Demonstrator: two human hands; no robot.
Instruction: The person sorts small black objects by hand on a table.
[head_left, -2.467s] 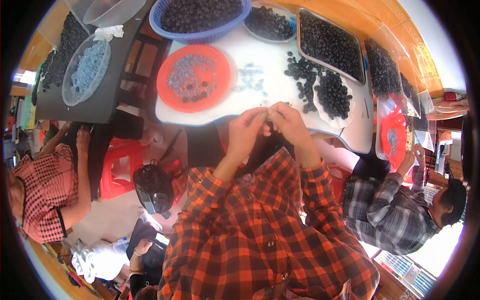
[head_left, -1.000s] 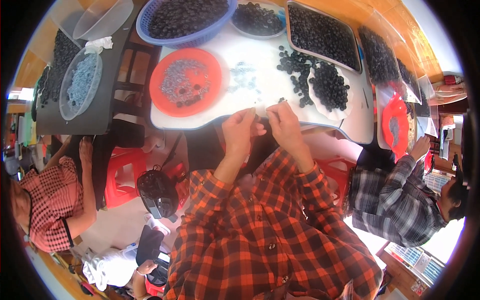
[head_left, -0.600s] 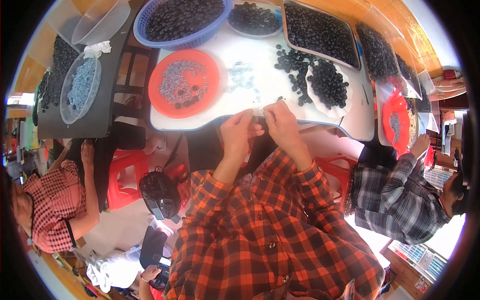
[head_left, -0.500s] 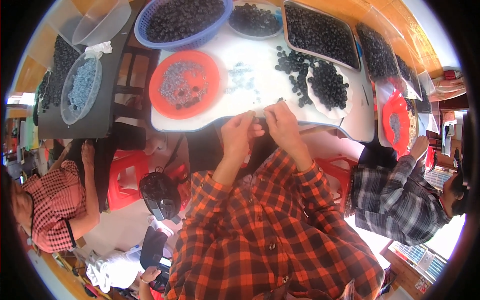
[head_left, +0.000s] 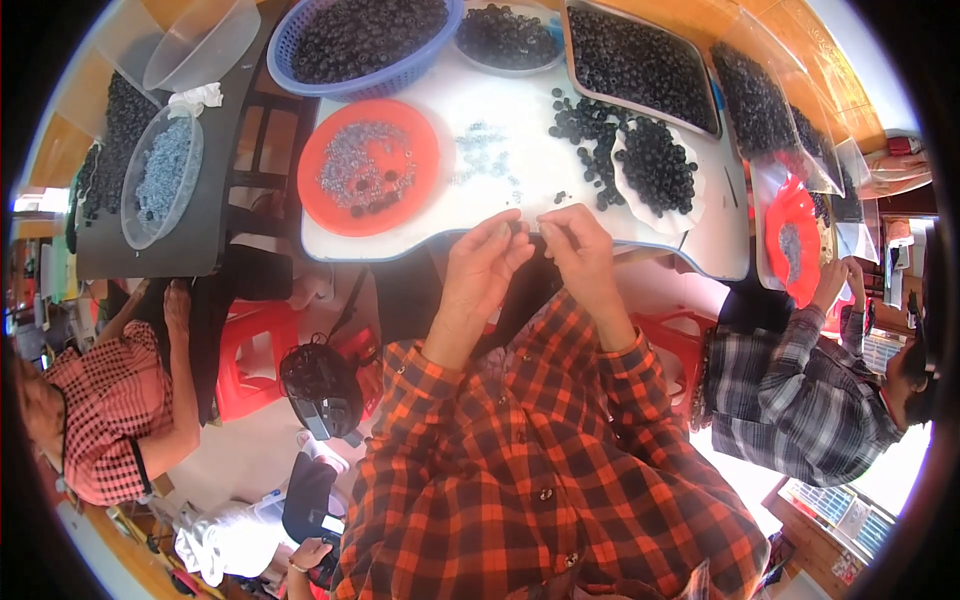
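My left hand [head_left: 478, 268] is at the table's front edge, palm turned partly up, thumb and fingers closed on a small black round part [head_left: 515, 228]. Just to its right, my right hand [head_left: 583, 258] has thumb and index finger pinched together; whatever is between them is too small to make out. The fingertips of both hands are close but apart. Beyond my right fingertips lie a few loose black parts [head_left: 561, 197]. Small clear bluish pieces [head_left: 484, 150] are scattered on the white tabletop [head_left: 460, 215] ahead of my left hand.
An orange-red plate [head_left: 310, 200] with clear pieces stands left. Behind are a blue basket [head_left: 283, 72] and a metal tray [head_left: 655, 112] of black parts. Black parts heap on a white scalloped plate [head_left: 690, 215] at right. Co-workers sit left [head_left: 110, 400] and right [head_left: 800, 400].
My left hand has tilted up and opened its palm more, showing the black part. My right hand has shifted slightly right. The right co-worker's hands have come together.
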